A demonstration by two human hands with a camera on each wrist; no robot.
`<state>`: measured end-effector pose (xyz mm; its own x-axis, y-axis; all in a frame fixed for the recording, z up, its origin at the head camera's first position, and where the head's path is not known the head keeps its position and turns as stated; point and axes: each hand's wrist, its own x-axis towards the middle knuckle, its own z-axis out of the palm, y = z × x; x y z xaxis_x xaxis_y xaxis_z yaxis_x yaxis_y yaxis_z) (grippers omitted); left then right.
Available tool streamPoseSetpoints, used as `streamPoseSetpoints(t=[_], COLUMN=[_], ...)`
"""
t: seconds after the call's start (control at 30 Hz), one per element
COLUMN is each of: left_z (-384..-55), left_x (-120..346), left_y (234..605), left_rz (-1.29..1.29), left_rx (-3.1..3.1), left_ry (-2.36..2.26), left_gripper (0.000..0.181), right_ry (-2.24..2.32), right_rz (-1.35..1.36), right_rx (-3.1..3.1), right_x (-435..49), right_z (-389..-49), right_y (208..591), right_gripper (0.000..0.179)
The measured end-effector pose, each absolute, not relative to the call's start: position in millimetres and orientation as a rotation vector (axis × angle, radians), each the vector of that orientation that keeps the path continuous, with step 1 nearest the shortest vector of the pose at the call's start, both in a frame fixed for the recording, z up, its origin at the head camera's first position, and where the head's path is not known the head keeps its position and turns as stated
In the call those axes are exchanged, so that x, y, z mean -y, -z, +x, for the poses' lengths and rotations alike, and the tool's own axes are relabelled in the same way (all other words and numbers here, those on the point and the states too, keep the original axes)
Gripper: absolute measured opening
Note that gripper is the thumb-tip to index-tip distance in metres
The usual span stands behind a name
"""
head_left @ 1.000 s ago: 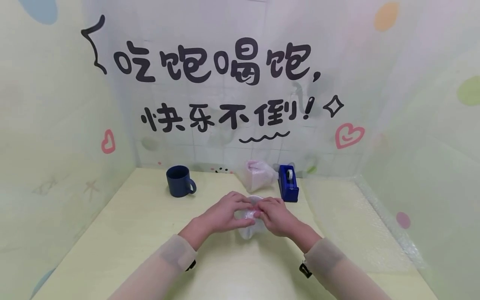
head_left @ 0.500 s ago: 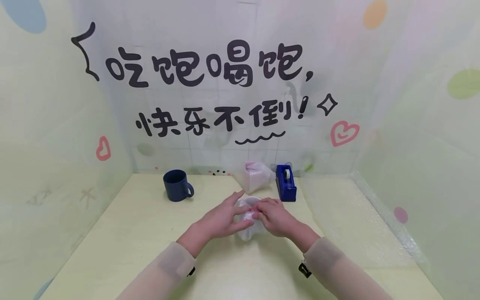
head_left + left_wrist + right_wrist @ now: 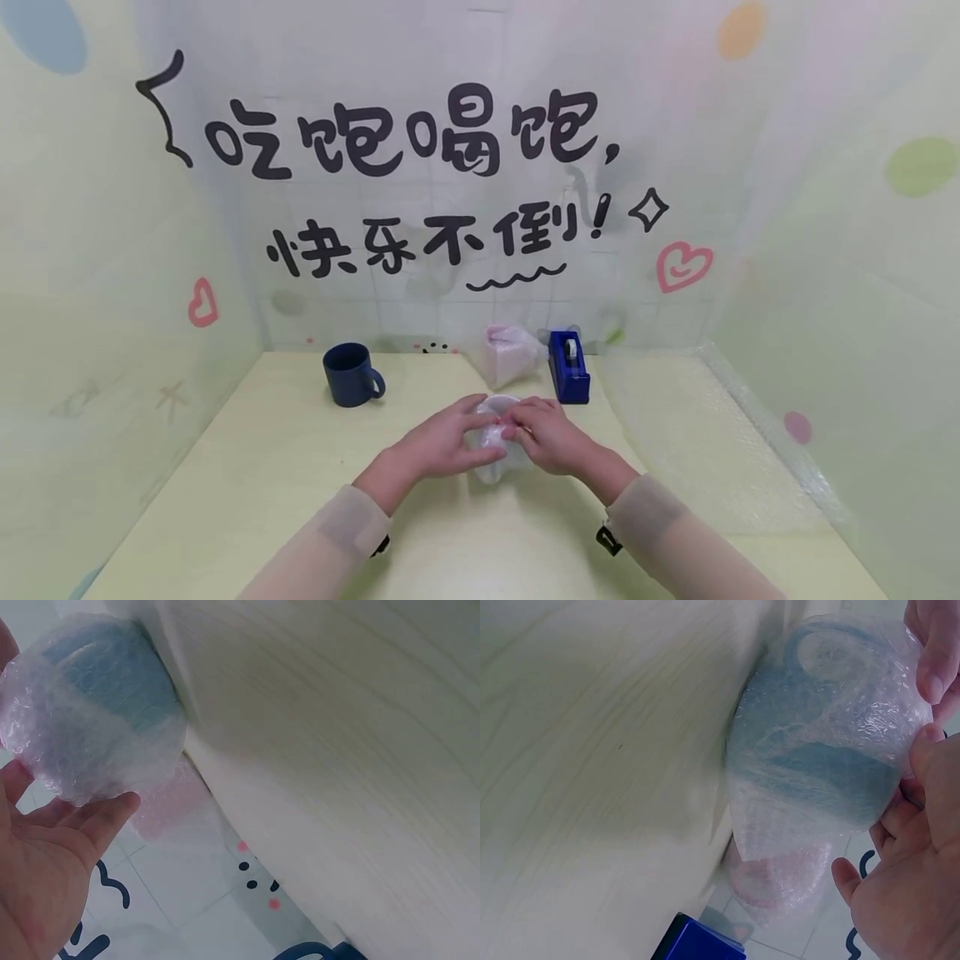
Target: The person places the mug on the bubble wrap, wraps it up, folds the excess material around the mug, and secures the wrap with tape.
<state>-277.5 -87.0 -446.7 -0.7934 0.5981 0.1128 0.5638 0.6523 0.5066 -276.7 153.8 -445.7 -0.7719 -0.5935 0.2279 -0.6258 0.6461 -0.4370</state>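
A light blue mug wrapped in bubble wrap (image 3: pixel 489 468) stands on the table between both hands; its handle shows through the plastic in the right wrist view, where the wrapped mug (image 3: pixel 817 772) has loose plastic around its lower part. My left hand (image 3: pixel 438 442) holds the wrapped mug from the left, fingers curved against its side and top edge, as the left wrist view shows on the wrapped mug (image 3: pixel 112 705). With thumb and fingers my right hand (image 3: pixel 553 435) pinches the bubble wrap at the top. The fingertips partly hide the folded plastic.
Behind the hands lies a pinkish bubble-wrapped thing (image 3: pixel 510 358), beside a blue tape dispenser (image 3: pixel 570 371). A navy mug (image 3: pixel 350 375) stands at the back left. Flat bubble wrap (image 3: pixel 705 458) covers the table's right side. Printed walls (image 3: pixel 480 208) enclose the back and sides.
My left fingers lifted slightly off the plastic half a second ago and now lie lower against it. My right hand keeps its pinch. The head view has shifted a little.
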Motion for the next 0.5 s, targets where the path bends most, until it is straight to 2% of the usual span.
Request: streamPoseSetpoints(t=[0.3, 0.37, 0.5], left_z=[-276.3, -277.1, -278.0], left_x=[87.1, 84.9, 82.6], left_y=[448.6, 447.1, 446.3], left_rz=[1.035, 1.034, 1.033], left_rx=[-2.826, -2.816, -2.811], left_ry=[-0.828, -0.827, -0.836], left_gripper=[0.06, 0.059, 0.057], right_ry=[-0.774, -0.889, -1.045], right_rz=[1.135, 0.996, 0.441], right_rx=[2.765, 2.82, 2.89], right_x=[-166.7, -176.2, -202.7], right_z=[-286.8, -298.9, -335.7], right_y=[433.7, 422.9, 403.5], right_gripper=[0.028, 0.033, 0.033])
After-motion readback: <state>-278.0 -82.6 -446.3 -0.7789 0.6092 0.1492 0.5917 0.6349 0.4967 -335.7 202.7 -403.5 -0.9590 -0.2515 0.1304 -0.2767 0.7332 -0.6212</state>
